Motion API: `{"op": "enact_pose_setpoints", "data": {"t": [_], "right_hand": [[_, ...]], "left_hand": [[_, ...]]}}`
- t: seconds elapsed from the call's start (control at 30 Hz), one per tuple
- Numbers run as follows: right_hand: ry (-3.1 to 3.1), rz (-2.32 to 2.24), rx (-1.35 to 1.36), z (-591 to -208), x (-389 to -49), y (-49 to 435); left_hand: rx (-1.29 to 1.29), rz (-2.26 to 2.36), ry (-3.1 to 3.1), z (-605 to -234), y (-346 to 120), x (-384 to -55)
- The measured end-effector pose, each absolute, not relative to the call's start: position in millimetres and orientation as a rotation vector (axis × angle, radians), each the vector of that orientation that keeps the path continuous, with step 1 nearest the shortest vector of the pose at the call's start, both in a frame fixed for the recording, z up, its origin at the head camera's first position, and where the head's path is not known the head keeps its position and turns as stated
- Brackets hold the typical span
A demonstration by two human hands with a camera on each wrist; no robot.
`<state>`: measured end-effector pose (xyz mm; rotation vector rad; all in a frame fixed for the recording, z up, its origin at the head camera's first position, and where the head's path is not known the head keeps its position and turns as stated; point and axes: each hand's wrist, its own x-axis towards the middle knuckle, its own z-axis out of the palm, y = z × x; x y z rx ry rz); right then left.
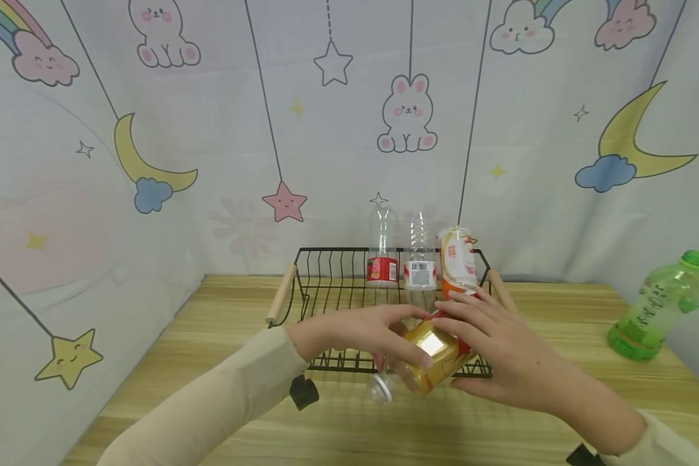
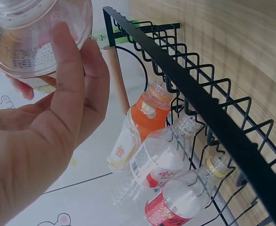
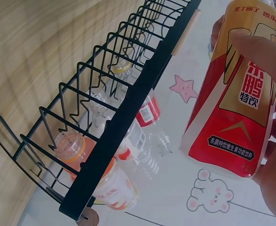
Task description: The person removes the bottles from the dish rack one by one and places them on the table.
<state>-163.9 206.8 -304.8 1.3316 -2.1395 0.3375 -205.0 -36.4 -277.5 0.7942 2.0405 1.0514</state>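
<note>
Both hands hold a gold-and-red drink bottle [image 1: 433, 353] over the front of the wire rack. It lies tilted, its clear neck [image 1: 382, 388] toward the lower left. My left hand [image 1: 367, 333] curls its fingers and thumb round the clear shoulder end, as the left wrist view shows. Toward the red end, my right hand [image 1: 515, 353] grips the bottle, with its thumb across the gold label in the right wrist view. Behind them, two clear bottles, one red-labelled [image 1: 382, 268] and one white-labelled [image 1: 421, 275], and an orange-and-white bottle [image 1: 459, 262] stand neck down in the rack.
The black wire rack [image 1: 326, 249] has wooden handles [image 1: 281, 294] and sits on a wood-grain table [image 1: 210, 362]. Off to the right stands a green bottle [image 1: 652, 310] with its cap on. A printed curtain [image 1: 338, 142] hangs behind the table.
</note>
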Motion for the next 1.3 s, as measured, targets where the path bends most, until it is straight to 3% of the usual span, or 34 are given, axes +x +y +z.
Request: {"op": "enact_pose_setpoints", "data": {"t": [0.57,1.3], "right_hand": [[-2.131,0.301,1.303,-307,-168,208],[-2.08,0.438,1.14,-295,-176,243]], "left_hand": [[0.808,1.036,2.053,-278,-36,-207],[0.644,1.44,2.342,-267,-40,-225]]}}
